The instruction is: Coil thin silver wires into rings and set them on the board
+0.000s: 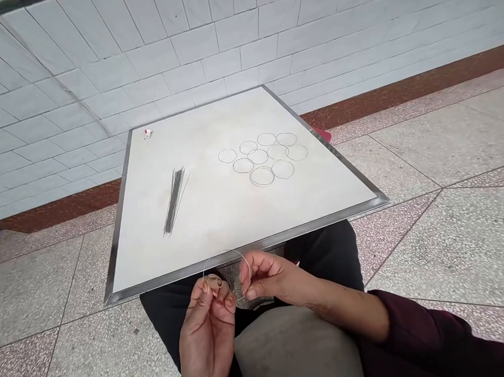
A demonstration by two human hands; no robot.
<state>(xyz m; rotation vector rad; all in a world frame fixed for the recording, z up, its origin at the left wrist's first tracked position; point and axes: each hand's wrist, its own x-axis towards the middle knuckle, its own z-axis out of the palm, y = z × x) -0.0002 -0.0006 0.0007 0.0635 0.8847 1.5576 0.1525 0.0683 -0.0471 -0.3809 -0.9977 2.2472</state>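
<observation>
Just below the table's near edge, a thin wire ring (pixel 225 250) is held in front of my body. My left hand (pixel 207 333) pinches the ring's left side between thumb and fingers, palm turned up. A tan patch shows on these fingers, and I cannot make out if it is a wrapping. My right hand (pixel 274 278) has its thumb and fingertips closed on the ring's right side. Part of the ring's lower curve is hidden by my fingers. On the table, several similar wire rings (pixel 273 176) lie in an overlapping group. To their left is a bundle of straight wires (pixel 174 203).
The white table (pixel 211 214) has a metal rim and stands against a white tiled wall (pixel 196 47). A small white and red object (pixel 148 133) sits near its far left corner. My knees are under the near edge. Speckled stone floor (pixel 452 244) surrounds the table.
</observation>
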